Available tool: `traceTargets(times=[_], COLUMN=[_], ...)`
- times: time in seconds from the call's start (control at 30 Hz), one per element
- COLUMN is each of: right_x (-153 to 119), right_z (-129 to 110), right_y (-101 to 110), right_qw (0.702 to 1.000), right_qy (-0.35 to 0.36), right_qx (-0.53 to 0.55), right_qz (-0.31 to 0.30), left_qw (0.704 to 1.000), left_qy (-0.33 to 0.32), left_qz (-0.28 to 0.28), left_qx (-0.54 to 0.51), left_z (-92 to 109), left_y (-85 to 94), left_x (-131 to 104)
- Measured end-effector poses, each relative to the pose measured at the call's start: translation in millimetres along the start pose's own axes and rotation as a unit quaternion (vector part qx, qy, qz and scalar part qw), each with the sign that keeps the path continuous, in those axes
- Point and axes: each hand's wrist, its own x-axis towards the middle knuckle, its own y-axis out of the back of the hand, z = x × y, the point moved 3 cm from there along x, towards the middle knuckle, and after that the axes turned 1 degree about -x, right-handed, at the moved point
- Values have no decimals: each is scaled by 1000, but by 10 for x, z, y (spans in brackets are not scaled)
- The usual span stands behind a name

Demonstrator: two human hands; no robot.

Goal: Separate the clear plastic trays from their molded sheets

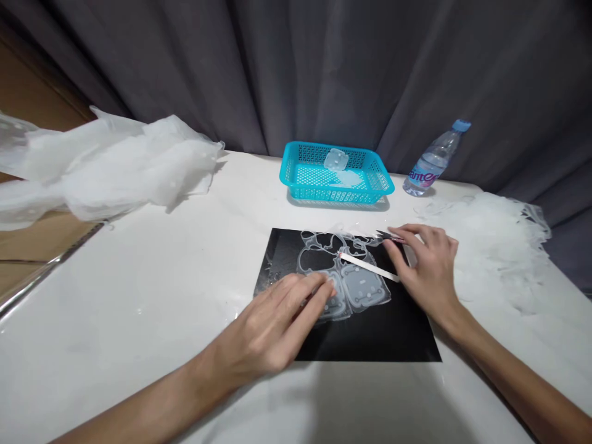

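Grip of the right hand (428, 262): pinching a dark-pointed tool (385, 235). Left hand (272, 324) meets the clear plastic sheet (364, 287), its hold unclear. Sheet lies on a black mat (370, 340), basket (335, 196) beyond, near the desk's (185, 253) far edge.

A dark grey curtain (305, 68) hangs in vertical folds across the top of the frame, behind a glossy white worktop (152, 345). The surface carries soft light reflections, with a grey shadow at lower centre. At the left edge, brown cardboard (28, 92) shows at upper left, and more brown board (41, 250) lies lower down, bordered by a shiny strip.
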Motion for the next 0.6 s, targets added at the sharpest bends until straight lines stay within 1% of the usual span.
traceTargets(times=[0.03,0.07,0.1,0.13,0.2,0.27,0.37,0.43,0.53,0.6], right_x=[-40,-92,-151,-209,-300,-341,-331,-305,-267,-252], right_z=[-167,-338,-498,-632,-805,-847,-783,-741,-703,-687], right_y=[29,38,41,44,42,22,-20,-33,-10,17], right_qw=[996,979,951,928,899,884,862,852,861,869], right_qy=[11,17,15,7,-10,-42,-97,-109,-103,-93], right_qx=[87,192,282,337,394,421,454,465,457,452], right_qz=[-21,-72,-124,-160,-192,-198,-204,-214,-200,-179], left_qw=[1000,1000,1000,1000,1000,1000,1000,999,990,979], left_qy=[0,-1,-1,-3,-4,-6,-10,1,60,112], left_qz=[-2,-2,-2,1,3,0,-9,-12,-38,-39], left_qx=[1,1,0,-3,-8,-12,-23,-47,-119,-165], left_z=[12,26,41,55,77,87,89,83,58,37], left_y=[-12,-25,-37,-48,-64,-69,-58,-50,-84,-118], left_x=[-6,-13,-21,-30,-45,-55,-58,-64,-84,-93])
